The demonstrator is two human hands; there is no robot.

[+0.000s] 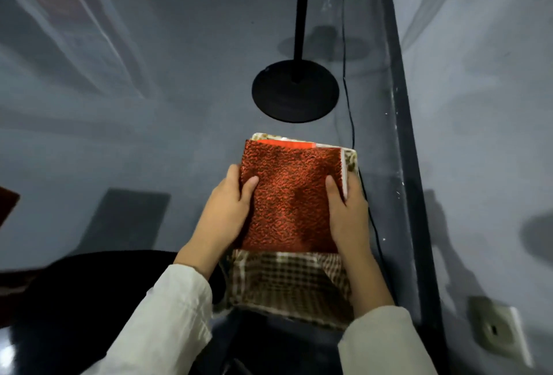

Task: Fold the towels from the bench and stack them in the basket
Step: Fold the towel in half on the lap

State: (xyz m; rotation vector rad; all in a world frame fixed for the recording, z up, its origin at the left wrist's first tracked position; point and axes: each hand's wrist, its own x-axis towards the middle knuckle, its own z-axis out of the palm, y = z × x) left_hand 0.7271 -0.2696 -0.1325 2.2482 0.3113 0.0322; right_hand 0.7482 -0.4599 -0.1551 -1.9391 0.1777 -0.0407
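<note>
Because the folded towel (291, 195) is soft and light, it will sag or fall open if you pinch one corner, so take it by both side edges. Your left hand (227, 210) and right hand (348, 210) each clamp an edge, thumb on top, fingers curled underneath out of sight. It sits over the mouth of the basket (287, 280), on the floor near a lamp base (295, 90); whether it rests on anything inside, I cannot tell. The nubby pile should grip, not slip. It looks rust-red with dark flecks and is folded square.
</note>
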